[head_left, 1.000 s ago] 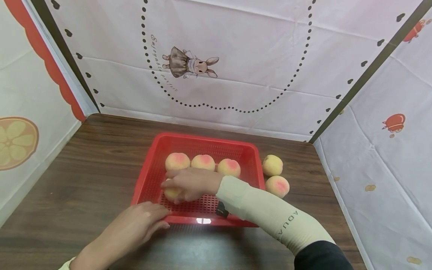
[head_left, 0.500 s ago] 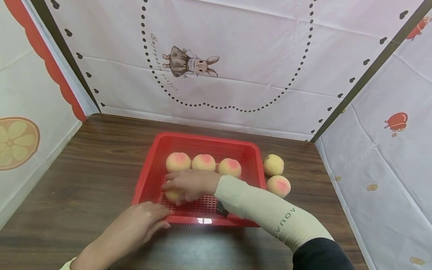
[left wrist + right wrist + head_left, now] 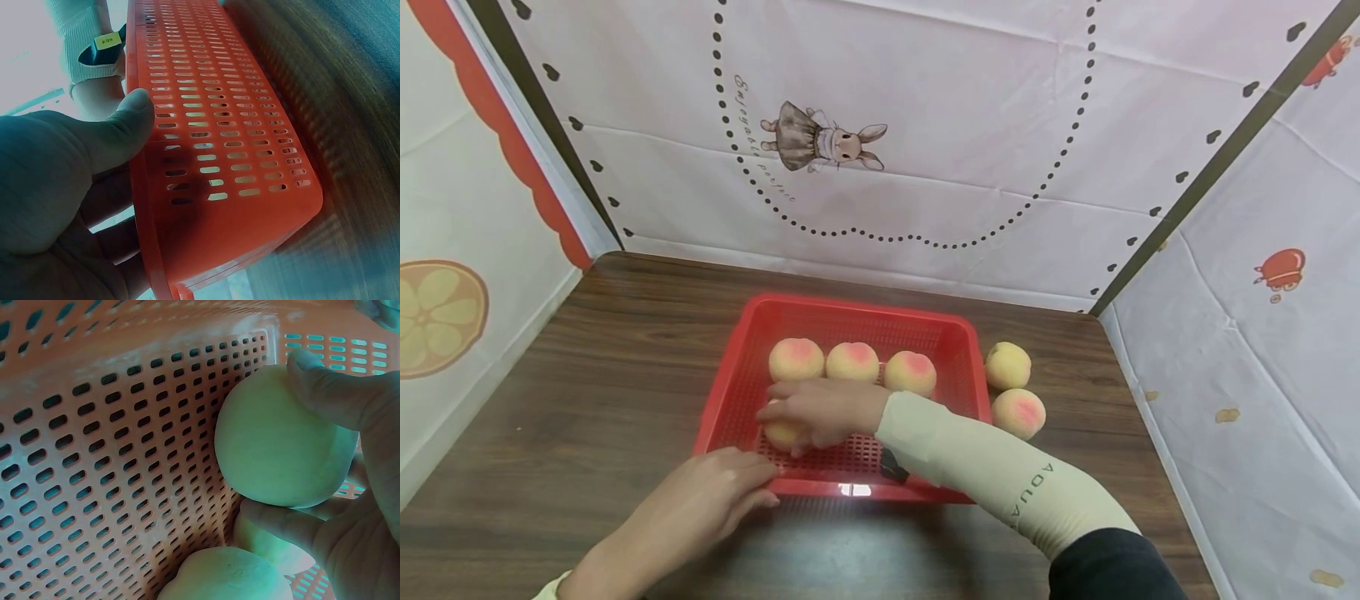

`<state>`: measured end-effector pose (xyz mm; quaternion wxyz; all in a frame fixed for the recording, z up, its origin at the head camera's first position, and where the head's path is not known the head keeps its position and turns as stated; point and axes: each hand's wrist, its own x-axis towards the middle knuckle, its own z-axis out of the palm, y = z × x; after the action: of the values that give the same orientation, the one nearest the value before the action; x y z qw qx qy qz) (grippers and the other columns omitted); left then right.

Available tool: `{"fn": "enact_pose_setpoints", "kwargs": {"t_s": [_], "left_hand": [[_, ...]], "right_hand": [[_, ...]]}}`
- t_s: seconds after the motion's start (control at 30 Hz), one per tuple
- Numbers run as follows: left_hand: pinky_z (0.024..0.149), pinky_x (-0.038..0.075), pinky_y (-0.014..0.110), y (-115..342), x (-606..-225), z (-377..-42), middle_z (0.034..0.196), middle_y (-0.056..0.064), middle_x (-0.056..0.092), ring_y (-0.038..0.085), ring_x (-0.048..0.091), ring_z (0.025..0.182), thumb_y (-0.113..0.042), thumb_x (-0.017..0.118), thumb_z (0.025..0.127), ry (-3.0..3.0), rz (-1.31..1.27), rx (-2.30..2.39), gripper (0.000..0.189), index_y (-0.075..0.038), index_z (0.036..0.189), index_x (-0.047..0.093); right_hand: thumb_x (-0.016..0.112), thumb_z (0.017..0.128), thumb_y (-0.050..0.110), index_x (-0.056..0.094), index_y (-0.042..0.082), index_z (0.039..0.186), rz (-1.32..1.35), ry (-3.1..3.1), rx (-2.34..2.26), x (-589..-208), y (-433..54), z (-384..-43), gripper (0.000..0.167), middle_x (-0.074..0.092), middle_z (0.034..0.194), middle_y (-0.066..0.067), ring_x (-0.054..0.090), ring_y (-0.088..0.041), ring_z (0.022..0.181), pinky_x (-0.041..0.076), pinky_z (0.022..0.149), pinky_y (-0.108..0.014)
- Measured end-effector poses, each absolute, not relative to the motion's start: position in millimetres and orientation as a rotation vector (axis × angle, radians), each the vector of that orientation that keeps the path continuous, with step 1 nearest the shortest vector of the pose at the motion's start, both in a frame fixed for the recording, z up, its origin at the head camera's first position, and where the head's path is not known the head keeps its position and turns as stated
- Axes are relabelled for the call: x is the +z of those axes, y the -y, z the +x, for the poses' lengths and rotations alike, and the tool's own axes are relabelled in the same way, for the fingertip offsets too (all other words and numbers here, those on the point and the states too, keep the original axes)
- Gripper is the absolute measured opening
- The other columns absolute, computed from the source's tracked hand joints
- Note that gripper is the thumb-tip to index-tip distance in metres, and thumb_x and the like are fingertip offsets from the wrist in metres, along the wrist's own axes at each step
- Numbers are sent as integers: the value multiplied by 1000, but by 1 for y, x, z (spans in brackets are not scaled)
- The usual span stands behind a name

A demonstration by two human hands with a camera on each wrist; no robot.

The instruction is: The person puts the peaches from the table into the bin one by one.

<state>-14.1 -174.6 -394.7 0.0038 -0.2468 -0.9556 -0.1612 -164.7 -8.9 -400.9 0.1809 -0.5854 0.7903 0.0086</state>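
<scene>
A red perforated plastic basket (image 3: 857,305) stands on the table. My left hand (image 3: 722,487) grips its near left corner, with the thumb on the outer wall (image 3: 231,219) and the other fingers behind the rim in the left wrist view. Inside the basket, my right hand (image 3: 831,408) holds a peach (image 3: 275,440) near the front left, thumb on one side and fingers on the other. Three more peaches line the back: a left one (image 3: 796,360), a middle one (image 3: 852,362) and a right one (image 3: 911,372). My right forearm crosses over the basket's right front part.
Two peaches, a yellow one (image 3: 1008,366) and a pink-blushed one (image 3: 1018,413), lie on the brown wooden table (image 3: 625,375) against the basket's right side. Printed white cloth walls (image 3: 925,150) enclose the table at the back, left and right.
</scene>
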Motion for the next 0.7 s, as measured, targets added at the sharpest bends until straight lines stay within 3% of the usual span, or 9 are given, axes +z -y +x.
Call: {"fn": "enact_pose_setpoints", "kwargs": {"t_s": [0.33, 0.7], "left_hand": [[78, 60, 35, 174, -396, -15, 91, -19, 73, -2, 62, 82, -37, 82, 87, 2992, -785, -518, 21, -28, 105, 78], [80, 61, 36, 176, -397, -14, 93, -18, 74, 1, 65, 84, -38, 83, 86, 2955, -809, -517, 22, -28, 105, 78]], "right_hand": [[81, 90, 25, 50, 27, 154, -1643, -2260, 52, -401, 3, -165, 71, 50, 153, 6, 48, -9, 142, 38, 123, -25], [82, 89, 26, 49, 31, 154, -1627, -2230, -25, -390, 0, -166, 73, 52, 154, 12, 47, -5, 143, 41, 120, -24]]}}
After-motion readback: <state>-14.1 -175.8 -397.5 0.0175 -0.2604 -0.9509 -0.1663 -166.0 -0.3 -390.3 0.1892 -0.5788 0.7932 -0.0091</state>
